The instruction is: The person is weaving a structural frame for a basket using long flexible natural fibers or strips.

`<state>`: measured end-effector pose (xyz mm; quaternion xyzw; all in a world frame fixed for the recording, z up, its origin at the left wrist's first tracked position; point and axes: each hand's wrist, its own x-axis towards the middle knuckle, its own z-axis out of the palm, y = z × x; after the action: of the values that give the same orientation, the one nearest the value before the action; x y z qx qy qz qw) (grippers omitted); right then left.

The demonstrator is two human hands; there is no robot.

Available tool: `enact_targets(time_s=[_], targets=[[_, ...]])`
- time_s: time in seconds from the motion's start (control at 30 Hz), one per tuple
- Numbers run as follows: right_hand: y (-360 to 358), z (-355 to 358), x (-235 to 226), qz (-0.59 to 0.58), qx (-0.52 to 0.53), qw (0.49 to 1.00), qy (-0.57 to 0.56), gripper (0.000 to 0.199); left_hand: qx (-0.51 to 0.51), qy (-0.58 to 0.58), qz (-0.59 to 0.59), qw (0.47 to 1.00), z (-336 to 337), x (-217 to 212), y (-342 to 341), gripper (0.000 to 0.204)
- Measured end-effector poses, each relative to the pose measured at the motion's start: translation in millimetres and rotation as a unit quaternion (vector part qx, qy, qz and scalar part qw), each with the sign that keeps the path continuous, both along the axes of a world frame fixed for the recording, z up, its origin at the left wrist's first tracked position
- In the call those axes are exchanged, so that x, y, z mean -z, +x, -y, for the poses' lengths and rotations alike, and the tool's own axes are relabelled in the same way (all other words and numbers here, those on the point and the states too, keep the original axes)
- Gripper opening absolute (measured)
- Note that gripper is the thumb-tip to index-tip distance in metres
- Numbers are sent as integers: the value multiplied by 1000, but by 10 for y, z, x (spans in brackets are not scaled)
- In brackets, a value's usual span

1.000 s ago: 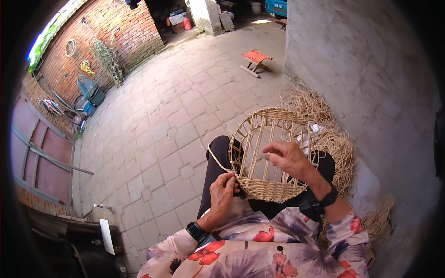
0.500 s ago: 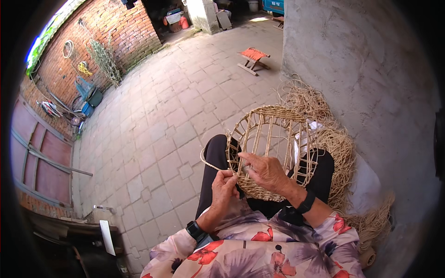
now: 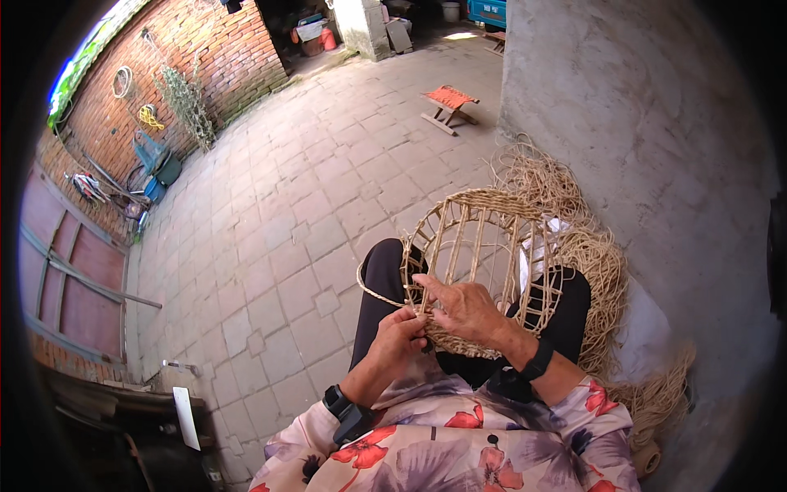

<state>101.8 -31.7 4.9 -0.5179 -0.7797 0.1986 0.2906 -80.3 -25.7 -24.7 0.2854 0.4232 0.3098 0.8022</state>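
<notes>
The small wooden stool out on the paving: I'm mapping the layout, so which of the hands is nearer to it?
Right. The right hand lies over the basket frame, closer to the stool; the left hand sits lower, at the frame's near edge.

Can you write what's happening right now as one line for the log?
left hand: pinching straw strand | right hand: on basket | basket: on lap, half woven | straw pile: by wall

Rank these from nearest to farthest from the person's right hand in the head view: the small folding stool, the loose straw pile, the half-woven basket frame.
1. Half-woven basket frame: on the lap; the right hand rests against its lower ribs.
2. Loose straw pile: just behind the frame, to the right, along the grey wall.
3. Small folding stool: far ahead on the paved yard, upper middle of the view.
</notes>
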Motion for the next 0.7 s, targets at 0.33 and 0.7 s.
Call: enact_targets(time_s=[0.33, 0.7], targets=[[-340, 87, 32, 54, 83, 990, 105, 24, 19, -21, 42, 999, 8, -45, -15, 6], [27, -43, -188, -63, 192, 979, -2, 6, -9, 5, 25, 1000, 84, -20, -18, 11]])
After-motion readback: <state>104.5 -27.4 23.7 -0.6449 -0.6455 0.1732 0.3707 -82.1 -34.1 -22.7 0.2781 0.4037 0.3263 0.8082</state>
